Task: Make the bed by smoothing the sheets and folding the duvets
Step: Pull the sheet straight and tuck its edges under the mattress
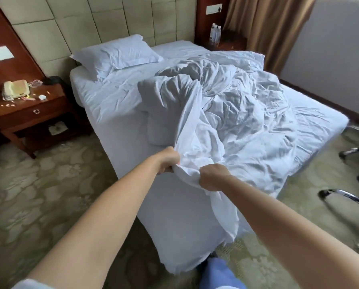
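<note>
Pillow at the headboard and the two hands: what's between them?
Head view: between the pillow and the left hand and right hand lies wrinkled sheet, then the bunched duvet they grip.

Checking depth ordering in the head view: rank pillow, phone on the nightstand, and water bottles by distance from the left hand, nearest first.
1. Pillow: at the head of the bed, ahead of the left hand.
2. Phone: on the nightstand, far to the left.
3. Water bottles: on the far-side table beyond the bed, up and right.

Pillow and phone are fairly close; the bottles are clearly farthest.
</note>
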`<state>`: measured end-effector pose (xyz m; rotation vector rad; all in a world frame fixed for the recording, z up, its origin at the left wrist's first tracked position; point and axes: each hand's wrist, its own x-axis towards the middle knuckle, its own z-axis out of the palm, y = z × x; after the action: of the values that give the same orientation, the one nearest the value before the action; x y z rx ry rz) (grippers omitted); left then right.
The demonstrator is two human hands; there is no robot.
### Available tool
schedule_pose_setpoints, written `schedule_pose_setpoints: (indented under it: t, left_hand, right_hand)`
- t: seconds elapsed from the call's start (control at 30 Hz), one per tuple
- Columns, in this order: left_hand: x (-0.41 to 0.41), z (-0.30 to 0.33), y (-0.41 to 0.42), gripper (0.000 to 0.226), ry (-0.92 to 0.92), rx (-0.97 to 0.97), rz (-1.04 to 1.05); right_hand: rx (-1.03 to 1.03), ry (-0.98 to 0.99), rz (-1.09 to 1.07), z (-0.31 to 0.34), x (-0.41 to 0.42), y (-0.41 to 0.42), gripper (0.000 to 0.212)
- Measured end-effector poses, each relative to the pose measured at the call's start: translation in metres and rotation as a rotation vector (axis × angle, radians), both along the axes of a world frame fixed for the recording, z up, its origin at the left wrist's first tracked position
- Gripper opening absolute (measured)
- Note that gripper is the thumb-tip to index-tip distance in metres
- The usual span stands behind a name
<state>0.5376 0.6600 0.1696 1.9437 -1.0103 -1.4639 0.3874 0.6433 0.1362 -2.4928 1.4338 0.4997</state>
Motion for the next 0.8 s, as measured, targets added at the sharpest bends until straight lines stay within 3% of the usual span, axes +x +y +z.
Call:
schedule_pose_setpoints:
  t: [0.2,0.37,0.57,0.67,0.73,0.8]
  left_hand:
    - [0.042,0.003,0.078,0.029,0.106,0.022,-0.042]
    - [0.058,-0.019,0.144,0.036,0.199,0.059,-0.044]
    - [0.079,-0.032,0.163,0.038,0.246,0.051,-0.004]
    - [0.092,-0.027,0.156,0.042,0.189,0.031,-0.035]
    - [0.103,-0.027,0.154,0.040,0.129,0.050,-0.115]
    - [0.117,-0.032,0.149,0.039,0.050,0.120,-0.214]
  right_hand:
    - [0.010,0.040,-0.118,0.028,0.028,0.103,0.035]
    - [0.177,0.154,-0.157,0.016,0.041,0.160,0.032]
    - [0.256,0.196,-0.165,0.007,0.061,0.168,0.031]
    - [0.321,0.163,-0.156,0.004,0.074,0.156,0.012]
    - [0.420,0.154,-0.163,0.001,0.083,0.149,0.026]
    - [0.482,0.142,-0.192,-0.001,0.090,0.140,0.055]
